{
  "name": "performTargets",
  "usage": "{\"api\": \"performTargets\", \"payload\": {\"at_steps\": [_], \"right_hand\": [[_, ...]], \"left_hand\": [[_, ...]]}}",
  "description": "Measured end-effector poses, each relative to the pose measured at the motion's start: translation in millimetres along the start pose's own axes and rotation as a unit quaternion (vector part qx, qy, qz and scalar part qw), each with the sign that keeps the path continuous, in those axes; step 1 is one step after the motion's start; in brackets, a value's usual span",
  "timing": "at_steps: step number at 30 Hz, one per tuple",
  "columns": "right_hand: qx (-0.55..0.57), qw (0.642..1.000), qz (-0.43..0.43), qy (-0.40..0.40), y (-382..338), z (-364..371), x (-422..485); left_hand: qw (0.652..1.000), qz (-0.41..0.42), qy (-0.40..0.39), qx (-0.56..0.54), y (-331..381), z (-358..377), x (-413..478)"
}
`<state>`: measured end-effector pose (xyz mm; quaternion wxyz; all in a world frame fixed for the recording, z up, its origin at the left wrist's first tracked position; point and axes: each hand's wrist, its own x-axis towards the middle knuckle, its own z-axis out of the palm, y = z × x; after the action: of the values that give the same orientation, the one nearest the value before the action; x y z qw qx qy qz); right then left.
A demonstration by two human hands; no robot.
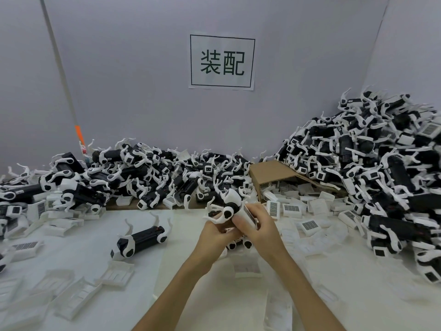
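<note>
Body of toy robot dog [229, 203] mostly hidden behind left grip [216, 231] and right grip [259, 223]. Right-side heap of dogs [381, 163] cut by frame edge. Near-left trays [76, 297] blurred. Print on barcode label [310, 225] too small to read.

White counter [210, 297] is buried: heaps of toy dogs [148, 177] along the back and right, one lone dog [140, 240] belly-up out front, a cardboard box [269, 175], barcoded lids [310, 225] and white trays [78, 295] scattered about.
</note>
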<state>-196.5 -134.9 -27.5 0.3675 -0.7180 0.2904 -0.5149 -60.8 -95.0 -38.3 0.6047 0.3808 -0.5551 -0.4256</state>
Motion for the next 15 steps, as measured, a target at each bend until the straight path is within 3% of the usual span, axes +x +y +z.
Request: {"api": "performTargets", "payload": {"at_steps": [15], "right_hand": [[-0.034,0.998,-0.042,0.028,0.9,0.7,-2.7]], "left_hand": [[0.998,0.019,0.006,0.058,-6.1,-10.6,5.9]]}}
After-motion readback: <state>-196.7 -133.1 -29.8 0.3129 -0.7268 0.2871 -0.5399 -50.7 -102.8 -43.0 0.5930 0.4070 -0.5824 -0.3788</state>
